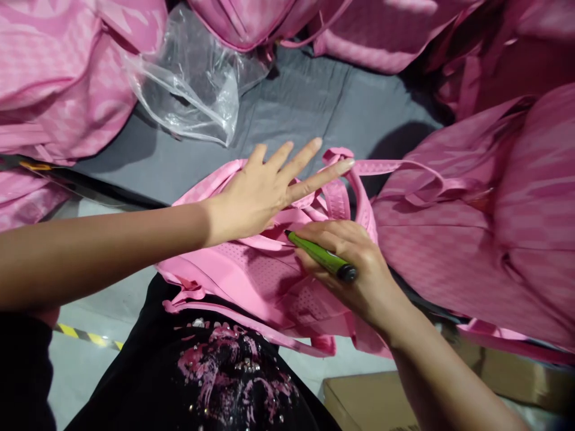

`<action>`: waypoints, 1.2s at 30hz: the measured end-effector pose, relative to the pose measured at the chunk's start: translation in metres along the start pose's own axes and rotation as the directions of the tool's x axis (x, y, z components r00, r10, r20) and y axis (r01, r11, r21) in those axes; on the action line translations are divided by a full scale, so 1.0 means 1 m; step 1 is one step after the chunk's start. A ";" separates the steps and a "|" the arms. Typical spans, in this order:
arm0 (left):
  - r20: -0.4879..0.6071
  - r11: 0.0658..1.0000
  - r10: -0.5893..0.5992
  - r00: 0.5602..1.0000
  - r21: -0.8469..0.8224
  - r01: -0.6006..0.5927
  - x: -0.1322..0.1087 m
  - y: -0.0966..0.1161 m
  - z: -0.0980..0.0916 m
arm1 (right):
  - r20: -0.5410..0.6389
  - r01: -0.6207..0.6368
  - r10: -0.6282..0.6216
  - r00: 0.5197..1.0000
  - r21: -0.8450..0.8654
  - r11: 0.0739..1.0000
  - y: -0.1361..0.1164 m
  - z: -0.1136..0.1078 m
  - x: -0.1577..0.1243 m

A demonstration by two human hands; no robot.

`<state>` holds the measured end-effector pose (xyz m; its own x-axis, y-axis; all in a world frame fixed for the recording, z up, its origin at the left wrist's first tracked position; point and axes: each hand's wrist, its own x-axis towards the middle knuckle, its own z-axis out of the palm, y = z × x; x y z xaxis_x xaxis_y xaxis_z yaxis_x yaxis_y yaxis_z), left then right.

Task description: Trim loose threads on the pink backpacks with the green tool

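A pink backpack [251, 275] lies on the near edge of a grey table [296, 114], its back panel and shoulder straps facing up. My left hand [265, 188] rests flat on its upper part, fingers stretched out and spread toward the straps. My right hand [354, 269] lies on the backpack just below, its fingers closed round a green pen [321, 256] with a dark end. The pen's tip points left, close under my left hand. My black top with a pink sequin print [224, 371] fills the lower middle.
Several more pink backpacks are piled around: far left [58, 78], along the back [278, 21] and at the right [485, 221]. A crumpled clear plastic bag [193, 84] lies at the back left. A cardboard box [368, 401] sits below right; yellow-black floor tape [87, 335] lower left.
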<state>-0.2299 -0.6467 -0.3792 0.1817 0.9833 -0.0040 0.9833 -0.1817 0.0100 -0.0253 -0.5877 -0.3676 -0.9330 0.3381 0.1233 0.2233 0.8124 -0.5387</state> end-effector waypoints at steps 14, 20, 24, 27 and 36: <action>0.133 0.993 -0.100 0.986 -0.047 0.107 0.002 0.000 -0.009 | -0.049 -0.014 0.011 0.999 -0.069 0.998 0.005 0.013 -0.001; 0.395 0.979 -0.203 0.896 0.054 0.198 -0.019 -0.018 -0.034 | -0.231 -0.006 -0.013 0.973 -0.082 0.997 0.002 0.032 -0.005; 0.329 0.972 -0.236 0.914 0.099 0.215 -0.021 -0.013 -0.026 | -0.295 0.009 -0.019 0.955 -0.035 0.999 -0.003 0.051 0.008; 0.318 0.972 -0.235 0.918 0.101 0.214 -0.018 -0.010 -0.016 | -0.313 0.013 -0.010 0.950 0.007 1.000 -0.007 0.061 0.014; 0.252 0.991 -0.024 0.967 -0.120 0.056 -0.035 -0.042 -0.008 | -0.297 -0.008 0.019 0.955 0.037 0.999 -0.007 0.060 0.005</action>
<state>-0.2779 -0.6730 -0.3719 0.1547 0.9541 -0.2564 0.9837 -0.1247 0.1293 -0.0486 -0.6203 -0.4127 -0.8028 0.4791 0.3549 0.2201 0.7914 -0.5703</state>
